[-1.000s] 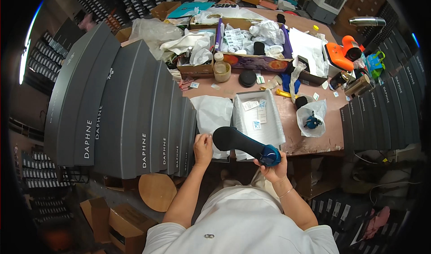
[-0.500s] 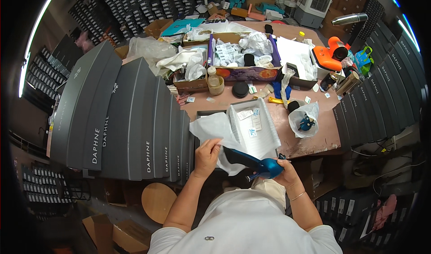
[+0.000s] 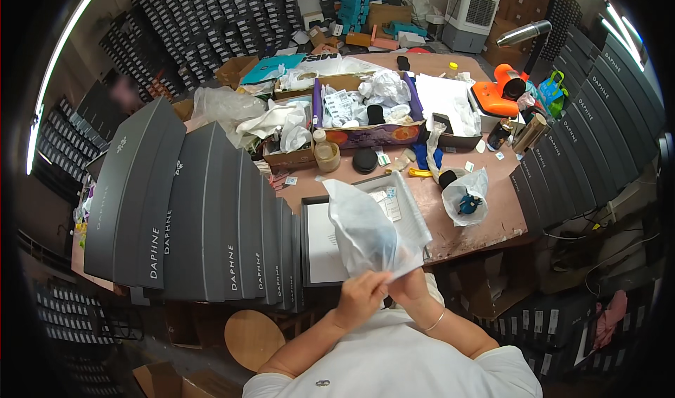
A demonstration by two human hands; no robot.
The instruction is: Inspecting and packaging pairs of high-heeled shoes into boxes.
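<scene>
A white translucent bag (image 3: 360,219) stands up in front of me, and a dark blue shoe (image 3: 384,246) shows faintly through it. My left hand (image 3: 362,299) is closed on the bag's near edge. At the bag's mouth my right hand (image 3: 410,287) grips the shoe; its fingers are partly hidden by the bag. Beneath lies an open dark grey shoebox (image 3: 307,250), with a white-lined tray (image 3: 416,219) holding paper slips beside it. To the right, the other blue shoe (image 3: 470,202) pokes out of a second white bag (image 3: 464,216).
Tall rows of grey shoeboxes (image 3: 200,222) flank me at left, and more shoeboxes (image 3: 583,131) rise at right. Farther back stand a purple carton of crumpled paper (image 3: 318,106), a glue jar (image 3: 327,157), a round black tin (image 3: 365,161) and an orange device (image 3: 496,99).
The blue shoe, bare before in my right hand, is now inside the white bag. My hands have come together at the bag's near end.
</scene>
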